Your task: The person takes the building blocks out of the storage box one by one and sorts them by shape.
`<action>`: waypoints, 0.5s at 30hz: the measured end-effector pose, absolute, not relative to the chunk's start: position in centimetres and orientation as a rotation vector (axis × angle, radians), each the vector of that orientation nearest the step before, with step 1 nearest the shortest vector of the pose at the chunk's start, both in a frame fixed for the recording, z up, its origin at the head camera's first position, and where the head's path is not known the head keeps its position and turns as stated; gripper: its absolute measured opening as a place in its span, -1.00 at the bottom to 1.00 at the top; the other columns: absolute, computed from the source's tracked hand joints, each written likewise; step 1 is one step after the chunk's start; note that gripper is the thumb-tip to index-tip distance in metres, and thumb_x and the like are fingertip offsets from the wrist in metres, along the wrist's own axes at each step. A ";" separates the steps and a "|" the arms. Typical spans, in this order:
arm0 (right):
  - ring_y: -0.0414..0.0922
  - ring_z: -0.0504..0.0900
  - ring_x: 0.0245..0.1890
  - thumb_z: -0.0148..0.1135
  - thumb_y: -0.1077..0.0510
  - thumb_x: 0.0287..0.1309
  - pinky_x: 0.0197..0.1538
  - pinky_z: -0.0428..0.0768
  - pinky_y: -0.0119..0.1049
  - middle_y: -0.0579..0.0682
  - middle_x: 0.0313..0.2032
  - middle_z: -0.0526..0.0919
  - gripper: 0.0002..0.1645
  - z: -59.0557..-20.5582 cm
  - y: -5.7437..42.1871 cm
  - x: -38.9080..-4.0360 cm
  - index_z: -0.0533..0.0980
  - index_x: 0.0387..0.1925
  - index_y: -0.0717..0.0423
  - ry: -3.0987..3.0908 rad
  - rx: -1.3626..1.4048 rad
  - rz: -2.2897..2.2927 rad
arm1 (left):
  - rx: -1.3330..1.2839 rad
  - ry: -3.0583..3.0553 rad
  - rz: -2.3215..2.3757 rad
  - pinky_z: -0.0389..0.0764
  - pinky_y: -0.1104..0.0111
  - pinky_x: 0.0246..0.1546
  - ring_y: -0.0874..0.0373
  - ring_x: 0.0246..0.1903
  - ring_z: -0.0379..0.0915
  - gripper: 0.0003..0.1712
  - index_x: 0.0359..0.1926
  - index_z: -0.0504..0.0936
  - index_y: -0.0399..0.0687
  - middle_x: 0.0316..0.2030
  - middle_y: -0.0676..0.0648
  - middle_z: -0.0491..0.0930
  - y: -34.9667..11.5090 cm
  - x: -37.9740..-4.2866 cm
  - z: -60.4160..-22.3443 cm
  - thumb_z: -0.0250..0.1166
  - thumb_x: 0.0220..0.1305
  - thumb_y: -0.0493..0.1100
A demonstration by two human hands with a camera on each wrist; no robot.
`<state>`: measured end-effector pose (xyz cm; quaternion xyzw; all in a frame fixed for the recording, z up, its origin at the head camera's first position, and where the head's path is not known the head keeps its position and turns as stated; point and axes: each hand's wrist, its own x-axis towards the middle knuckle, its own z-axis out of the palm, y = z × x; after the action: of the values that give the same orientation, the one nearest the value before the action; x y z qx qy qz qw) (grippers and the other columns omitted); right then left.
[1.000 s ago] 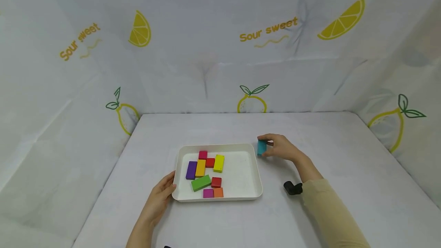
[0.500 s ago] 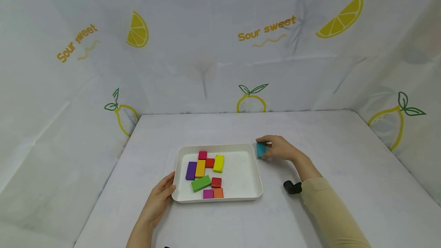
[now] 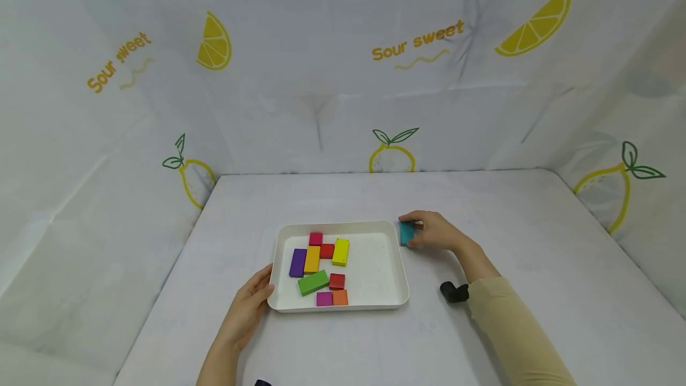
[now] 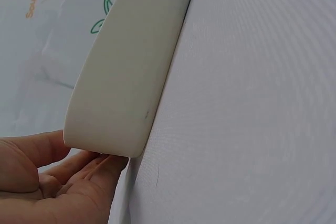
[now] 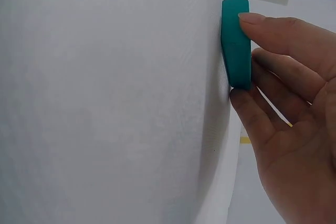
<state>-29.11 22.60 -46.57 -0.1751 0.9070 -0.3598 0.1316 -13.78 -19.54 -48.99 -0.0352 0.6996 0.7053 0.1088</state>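
Observation:
In the head view a white tray (image 3: 377,308) stands mid-table with small coloured blocks in its left and middle parts. My left hand (image 3: 248,305) holds the tray's left side near the front corner. In the left wrist view its thumb meets the upper edge and the fingers lie against the lower edge of the tray wall (image 4: 126,66). Just right of the tray's back right corner, my right hand (image 3: 434,231) pinches a teal block (image 5: 236,45) between thumb and fingers. The block is at the table surface; I cannot tell whether it touches.
Inside the tray lie a purple block (image 3: 298,262), a green block (image 3: 313,283), a yellow block (image 3: 340,252) and several red, orange and pink ones. A black wrist device (image 3: 454,292) sits by the right sleeve (image 3: 514,326). A lemon-print cloth (image 3: 300,76) rises behind the table.
The right hand has shifted slightly toward the near side with the teal block beside the tray. The left hand has stayed at the tray, and the blocks inside have not moved.

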 end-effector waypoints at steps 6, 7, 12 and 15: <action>0.29 0.40 0.36 0.48 0.21 -0.06 0.38 0.46 0.16 0.26 0.33 0.45 -0.23 -46.5 22.7 -29.0 0.47 0.26 0.20 2.632 -0.502 -1.052 | -0.108 2.048 2.081 0.01 0.06 0.52 -0.17 0.56 -0.16 -0.32 0.52 -0.04 -0.33 0.54 -0.35 -0.03 -19.5 -13.8 -49.0 -0.05 0.50 -0.26; 0.29 0.40 0.36 0.48 0.21 -0.06 0.38 0.46 0.17 0.26 0.33 0.45 -0.23 -46.6 22.7 -29.0 0.47 0.26 0.20 2.633 -0.508 -1.053 | -0.107 2.048 2.084 0.01 0.05 0.52 -0.17 0.56 -0.16 -0.32 0.52 -0.04 -0.33 0.54 -0.35 -0.03 -19.5 -13.8 -49.0 -0.04 0.50 -0.26; 0.29 0.41 0.35 0.48 0.21 -0.07 0.37 0.46 0.17 0.26 0.33 0.46 -0.23 -46.5 22.6 -28.9 0.47 0.26 0.20 2.629 -0.514 -1.069 | -0.106 2.051 2.081 0.00 0.05 0.52 -0.17 0.56 -0.16 -0.32 0.52 -0.04 -0.32 0.54 -0.35 -0.03 -19.6 -13.7 -49.0 -0.04 0.50 -0.26; 0.28 0.40 0.36 0.49 0.18 -0.05 0.39 0.45 0.16 0.25 0.33 0.46 -0.21 -46.5 22.6 -28.8 0.45 0.27 0.21 2.634 -0.513 -1.070 | -0.098 2.056 2.078 -0.01 0.03 0.52 -0.19 0.56 -0.17 -0.32 0.52 -0.04 -0.33 0.54 -0.36 -0.04 -19.6 -13.7 -48.9 -0.04 0.50 -0.26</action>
<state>-28.83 22.59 -46.50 -0.1760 0.9044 -0.3675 0.1262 -13.66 -19.56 -48.94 -0.0334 0.6988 0.7063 0.1082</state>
